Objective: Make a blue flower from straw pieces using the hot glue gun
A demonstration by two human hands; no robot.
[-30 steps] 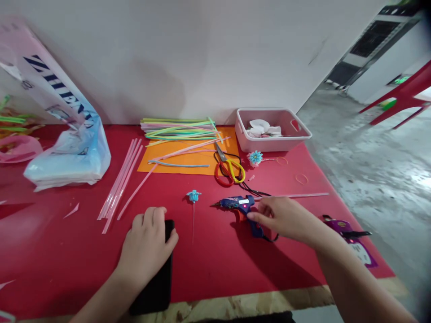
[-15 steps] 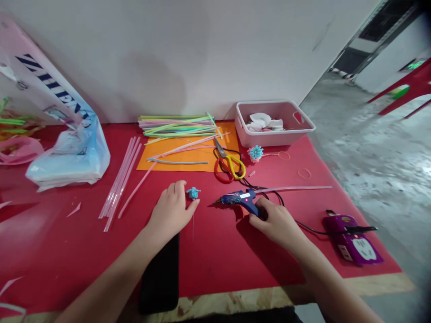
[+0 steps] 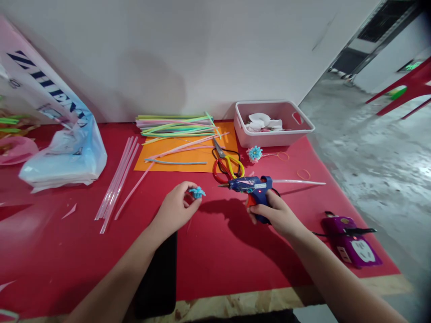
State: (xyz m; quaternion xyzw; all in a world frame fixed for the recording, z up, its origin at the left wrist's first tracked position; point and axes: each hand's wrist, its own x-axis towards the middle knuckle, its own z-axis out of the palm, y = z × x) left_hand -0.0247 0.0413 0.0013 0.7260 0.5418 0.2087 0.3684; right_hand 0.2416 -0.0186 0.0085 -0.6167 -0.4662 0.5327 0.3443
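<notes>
My left hand (image 3: pixel 175 208) pinches a small blue straw flower (image 3: pixel 197 192) on a thin stem, lifted just above the red table (image 3: pixel 218 251). My right hand (image 3: pixel 273 213) grips the handle of a blue glue gun (image 3: pixel 249 185), held upright with its nozzle pointing left toward the flower. A clear glue stick (image 3: pixel 298 181) sticks out of the gun's back. Its black cord runs right toward a purple power strip (image 3: pixel 350 242).
Behind lie red and yellow scissors (image 3: pixel 227 163), an orange sheet (image 3: pixel 183 154) with coloured straws (image 3: pixel 175 125), pink straws (image 3: pixel 117 179), a second blue flower (image 3: pixel 255 153) and a pink bin (image 3: pixel 274 123). A plastic bag (image 3: pixel 63 152) sits left. A black phone (image 3: pixel 158 278) lies under my left arm.
My left hand left the phone, reached the blue flower and picked it up. My right hand closed on the glue gun and lifted it off the table.
</notes>
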